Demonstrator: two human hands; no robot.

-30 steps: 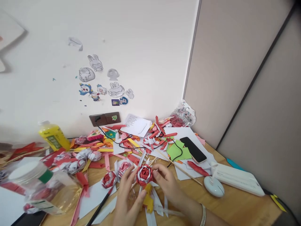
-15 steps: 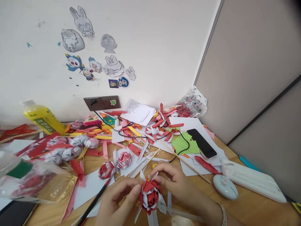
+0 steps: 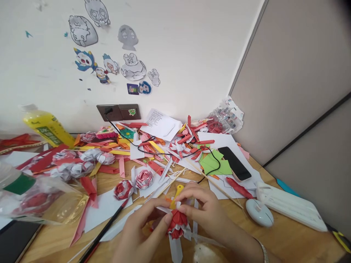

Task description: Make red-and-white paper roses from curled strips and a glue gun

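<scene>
Between my two hands is a red and white folded paper flower (image 3: 177,223), its layered petals facing down toward me. My left hand (image 3: 146,228) grips its left side, the thumb pressed on the red petals. On the upper right edge, my right hand (image 3: 196,202) pinches with thumb and fingertips near a white paper tab. Just beyond the fingers lies a yellow handle-like piece (image 3: 179,189), partly hidden. White paper strips (image 3: 176,250) stick out below the flower. Two finished-looking paper roses, one red and white (image 3: 123,189), one pink and white (image 3: 144,179), rest beyond my left hand.
Coloured paper strips (image 3: 156,148) cover the back of the table. A yellow bottle (image 3: 49,128) and a clear plastic bottle (image 3: 55,199) stand or lie left. A black pencil-like stick (image 3: 105,228) lies near my left hand. Right are a phone (image 3: 235,163), mouse (image 3: 259,212) and white keyboard-like device (image 3: 293,206).
The flower has tipped so its open face points lower and more petal sides show. My hands have closed in around its top. The camera view has shifted slightly downward.
</scene>
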